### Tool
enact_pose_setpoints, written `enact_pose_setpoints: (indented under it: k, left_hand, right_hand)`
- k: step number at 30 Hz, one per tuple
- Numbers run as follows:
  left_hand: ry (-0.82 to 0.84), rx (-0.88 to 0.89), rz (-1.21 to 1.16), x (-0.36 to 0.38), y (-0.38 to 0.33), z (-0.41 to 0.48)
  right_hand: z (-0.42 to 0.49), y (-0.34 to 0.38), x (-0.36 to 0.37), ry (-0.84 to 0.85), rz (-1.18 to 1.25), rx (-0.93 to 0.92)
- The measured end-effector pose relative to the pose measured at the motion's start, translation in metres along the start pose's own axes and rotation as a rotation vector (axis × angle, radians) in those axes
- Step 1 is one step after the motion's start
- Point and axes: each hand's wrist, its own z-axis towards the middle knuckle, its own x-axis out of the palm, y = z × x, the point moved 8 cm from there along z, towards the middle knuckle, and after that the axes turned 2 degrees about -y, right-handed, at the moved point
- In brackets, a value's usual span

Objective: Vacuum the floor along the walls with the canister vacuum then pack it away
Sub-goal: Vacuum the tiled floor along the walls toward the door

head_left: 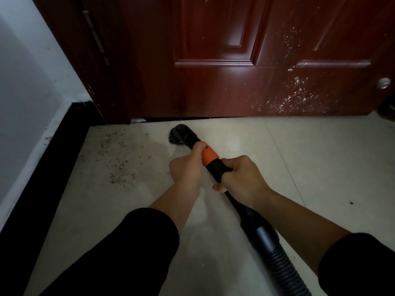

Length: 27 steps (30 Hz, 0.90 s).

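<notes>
I see a pale tiled floor [310,167] running up to a dark red panelled door [213,82], with a thin gap under it. My left grip [188,167] is curled round the orange collar [210,155] of the vacuum wand [216,170]. My right grip [243,178] is wrapped round the black tube just behind. The round brush nozzle [178,133] sits on the tile near the door's bottom edge. The ribbed hose [282,268] trails back to the lower right. Dark grit [119,159] speckles the floor left of the nozzle, beside the black skirting [49,167] under a white wall [25,71]. White flecks [299,92] mark the door's lower right.
</notes>
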Motion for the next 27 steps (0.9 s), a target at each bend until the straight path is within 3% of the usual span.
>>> enact_pose_setpoints:
  k: [27]
  left_hand:
    - [-0.058, 0.006, -0.014, -0.049, -0.023, 0.037]
  right_hand:
    - [0.019, 0.047, 0.044, 0.060, -0.028, -0.080]
